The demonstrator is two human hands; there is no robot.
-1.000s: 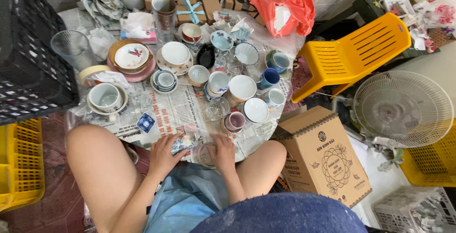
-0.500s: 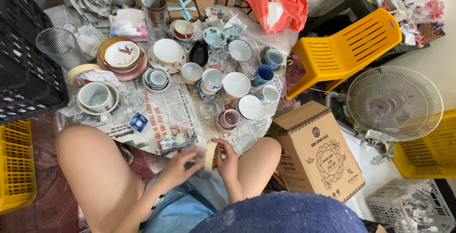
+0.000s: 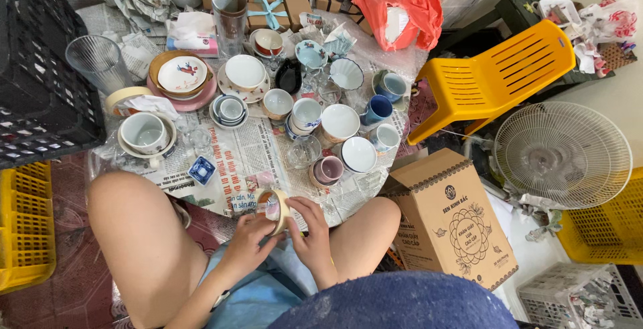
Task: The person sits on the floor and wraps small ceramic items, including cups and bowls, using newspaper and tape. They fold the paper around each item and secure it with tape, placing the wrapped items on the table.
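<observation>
Roll of tape point(image 3: 273, 208), pale beige, is held upright between my two hands over my lap, at the near edge of the newspaper-covered surface point(image 3: 248, 161). My left hand point(image 3: 246, 240) has its grip closed on the roll's left rim; my right hand point(image 3: 309, 230) pinches the right side, fingers curled round it. Just beyond stand a pink cup point(image 3: 329, 168) and a clear glass point(image 3: 303, 151). A cardboard box point(image 3: 450, 218) sits to the right, by my knee.

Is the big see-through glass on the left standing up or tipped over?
Standing up. The clear ribbed glass sits on the newspaper beside the black crate, its round open rim facing up toward the camera. It looks empty.
</observation>
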